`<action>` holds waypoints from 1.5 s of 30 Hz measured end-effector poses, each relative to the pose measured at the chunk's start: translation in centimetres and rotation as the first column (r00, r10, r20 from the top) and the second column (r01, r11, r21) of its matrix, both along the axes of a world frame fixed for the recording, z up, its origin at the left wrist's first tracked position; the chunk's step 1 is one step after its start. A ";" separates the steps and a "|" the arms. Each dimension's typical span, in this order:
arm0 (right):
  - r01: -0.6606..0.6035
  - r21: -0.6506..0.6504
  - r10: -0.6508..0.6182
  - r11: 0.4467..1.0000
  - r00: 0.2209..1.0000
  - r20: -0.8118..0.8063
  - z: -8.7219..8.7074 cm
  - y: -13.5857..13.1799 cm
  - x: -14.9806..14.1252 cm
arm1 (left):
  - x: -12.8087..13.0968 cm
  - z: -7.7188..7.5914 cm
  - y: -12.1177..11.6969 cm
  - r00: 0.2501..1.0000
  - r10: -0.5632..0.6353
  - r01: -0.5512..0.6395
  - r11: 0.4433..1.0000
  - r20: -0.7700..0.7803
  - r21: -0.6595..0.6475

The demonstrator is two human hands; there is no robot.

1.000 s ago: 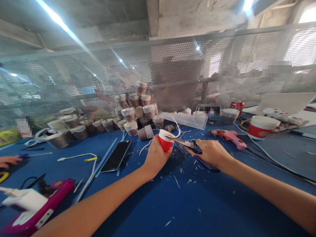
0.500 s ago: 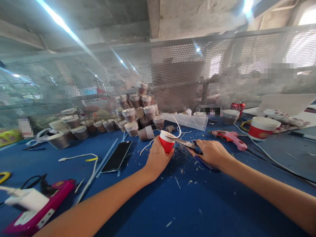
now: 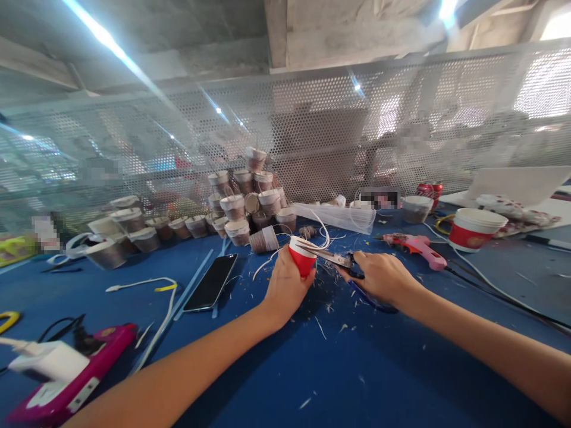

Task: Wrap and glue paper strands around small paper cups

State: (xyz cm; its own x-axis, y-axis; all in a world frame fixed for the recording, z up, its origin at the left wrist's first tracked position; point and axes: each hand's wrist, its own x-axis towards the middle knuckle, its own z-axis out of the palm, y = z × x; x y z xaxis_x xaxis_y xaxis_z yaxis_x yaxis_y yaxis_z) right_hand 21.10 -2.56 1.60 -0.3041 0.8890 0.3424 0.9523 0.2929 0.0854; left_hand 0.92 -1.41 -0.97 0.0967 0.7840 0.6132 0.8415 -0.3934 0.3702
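In the middle of the head view, my left hand (image 3: 288, 288) is wrapped round a red and white paper cup (image 3: 303, 260), tilted with its mouth toward the right. My right hand (image 3: 383, 278) grips a pair of scissors (image 3: 334, 258) by dark blue handles. Their metal blades lie across the cup's rim. A thin white strip (image 3: 325, 229) curls up and away from the rim beside the blades. White scraps (image 3: 329, 307) lie scattered on the blue table under both hands.
Twine-wrapped cups (image 3: 234, 208) are stacked behind the hands. A phone (image 3: 211, 282) and a magenta power strip (image 3: 75, 377) lie left. To the right are a pink glue gun (image 3: 417, 248), a larger red and white cup (image 3: 476, 230) and cola cans (image 3: 430, 192).
The white strip beside the rim bends in a wider, lower curl than before. Both hands, the cup and the scissors have shifted only slightly.
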 end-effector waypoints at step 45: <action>0.023 0.023 -0.024 0.999 1.000 0.012 0.4 0.1 0.0 | 0.0 -1.0 0.2 0.994 0.005 0.014 0.986 -0.113 0.169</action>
State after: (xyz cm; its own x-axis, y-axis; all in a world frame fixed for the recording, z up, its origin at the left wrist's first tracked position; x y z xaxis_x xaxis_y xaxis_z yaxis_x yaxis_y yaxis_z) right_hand 21.09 -2.45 2.01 -0.2874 0.8879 0.3592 0.9578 0.2683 0.1033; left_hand 0.95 -1.17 -1.97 0.1756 0.6694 0.7219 0.8723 -0.4458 0.2012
